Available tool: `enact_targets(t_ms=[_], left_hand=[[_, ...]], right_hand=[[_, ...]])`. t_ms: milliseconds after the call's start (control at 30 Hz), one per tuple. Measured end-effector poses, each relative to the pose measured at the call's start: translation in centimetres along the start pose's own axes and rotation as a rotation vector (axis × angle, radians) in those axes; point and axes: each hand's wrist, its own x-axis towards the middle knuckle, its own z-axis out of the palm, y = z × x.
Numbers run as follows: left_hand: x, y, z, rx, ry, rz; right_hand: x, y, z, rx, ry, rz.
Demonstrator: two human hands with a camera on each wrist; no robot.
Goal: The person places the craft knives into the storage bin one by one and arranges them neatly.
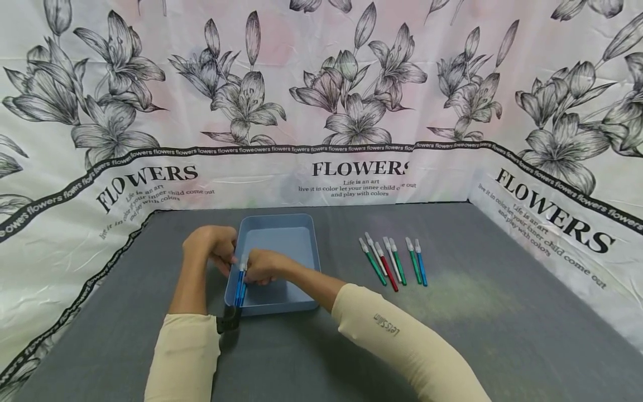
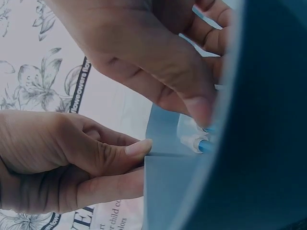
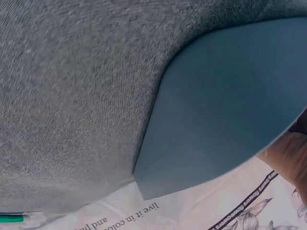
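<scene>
A blue-grey tray point(image 1: 281, 237) lies on the dark table, left of the middle. Several blue felt-tip pens point(image 1: 240, 291) with whitish caps lie side by side along its left wall. My left hand point(image 1: 213, 245) pinches the tray's left rim between thumb and finger, plain in the left wrist view. My right hand point(image 1: 266, 267) reaches into the tray, fingers curled, and its thumb and fingers hold a blue pen near the cap. In the left wrist view two pen caps point(image 2: 192, 141) show below that thumb; the tray wall hides the rest.
Right of the tray lies a loose row of felt-tip pens point(image 1: 397, 265), green, red, white and blue, their caps pointing away. A floral cloth point(image 1: 356, 100) hangs behind and at both sides of the table point(image 1: 351, 357).
</scene>
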Motion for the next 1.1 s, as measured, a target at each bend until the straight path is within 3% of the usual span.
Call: enact_targets(t_ms=[267,500,600,867,1100], left_hand=[[0.1,0.0,-0.2,0.01,0.0,0.018],[-0.2,-0.3,0.1,-0.008,-0.004,0.006],[-0.2,-0.2,0.2,-0.014,-0.002,0.004],[-0.2,-0.6,0.4,0.045,0.021,-0.02],[-0.2,-0.3,0.1,0.05,0.026,-0.004]], right_hand=[[-1.2,1.3,-2.0,0.07,-0.008,-0.075],[-3.4,2.2,-4.7,0.186,0.016,-0.058],[-4.7,3.2,-5.9,0.179,0.054,-0.051],[-8.2,7.7,-8.6,0.1,0.165,-0.062],[-12.2,13.0,-11.4,0.098,0.225,0.072]])
